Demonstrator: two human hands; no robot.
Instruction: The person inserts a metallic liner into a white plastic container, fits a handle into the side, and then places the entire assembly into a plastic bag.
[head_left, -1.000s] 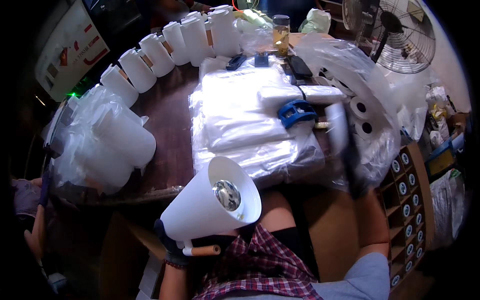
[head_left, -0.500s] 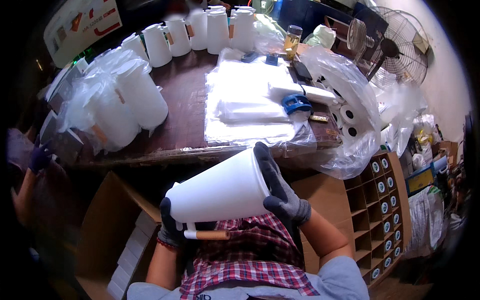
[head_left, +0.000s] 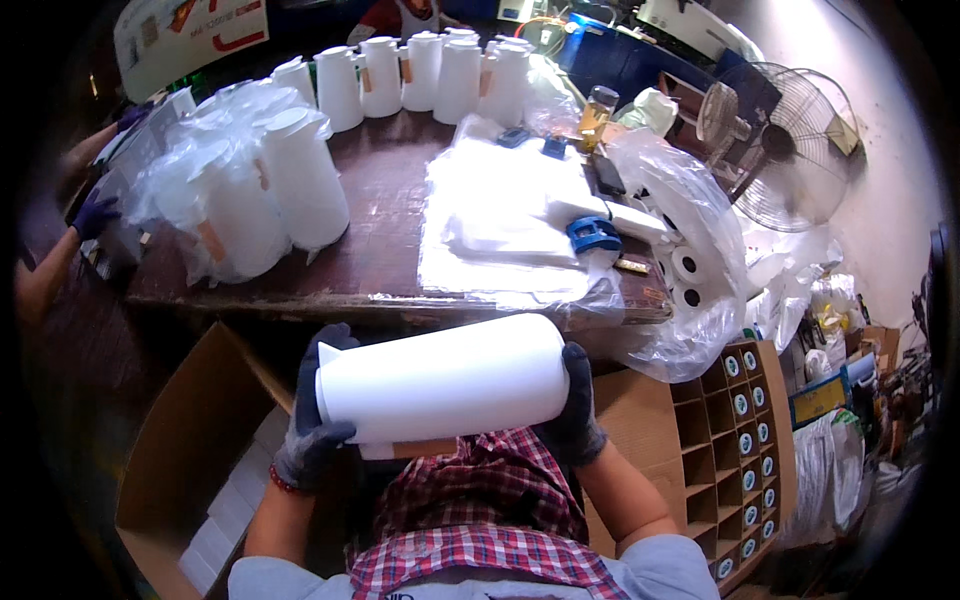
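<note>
Clearly, the white jug [head_left: 445, 380] lies on its side in the air, held between the two hands in front of the person's checked apron [head_left: 480, 505] and just off the near edge of the desk [head_left: 385, 190]. Its body is a smooth, plain, matt-looking shell with a slight taper, widening toward the right end, and the upper side catches the light so that it shows nearly bare white. At the narrower left end a small pointed lip juts up beside the glove, and a thin rim line runs down that end. The wider right end is rounded at its edge; its flat face is turned away and cannot be seen. Along the underside sits the handle [head_left: 405, 449], with a brown, wood-coloured grip that is partly hidden by the body.

The left hand [head_left: 318, 410], in a dark grey glove, grips the lipped end, its fingers spread around it. The right hand [head_left: 573, 408], gloved alike, clasps the wide end, fingers bent against the edge.

On the desk, similar white jugs [head_left: 422, 72] stand upright along the far side, and bagged jugs [head_left: 240, 205] stand close together at the left in clear, crumpled plastic.
</note>
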